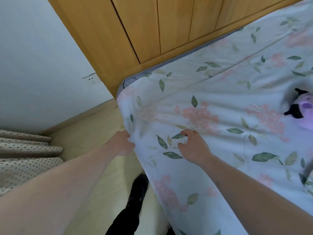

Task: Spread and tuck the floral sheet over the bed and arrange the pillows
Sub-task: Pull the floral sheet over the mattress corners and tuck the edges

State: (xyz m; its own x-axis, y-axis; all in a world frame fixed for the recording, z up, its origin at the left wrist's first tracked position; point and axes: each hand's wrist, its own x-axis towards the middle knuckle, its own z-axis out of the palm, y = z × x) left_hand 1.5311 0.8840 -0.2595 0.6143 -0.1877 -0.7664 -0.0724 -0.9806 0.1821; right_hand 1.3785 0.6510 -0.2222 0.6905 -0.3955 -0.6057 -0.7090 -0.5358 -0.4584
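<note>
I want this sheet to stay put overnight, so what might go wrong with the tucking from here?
The far corner near the wooden headboard shows grey mattress, so pulling at this side may drag the floral sheet off it further. The left hand grips the edge while the right hand rests on top, where folds could get tucked in. The plush toy lying on the sheet may hinder smoothing.

The sheet (pixel 211 116) lies on the bed, a plush toy (pixel 303 109) on it at right; curtain (pixel 25 153) left, headboard (pixel 152 28) behind.
</note>
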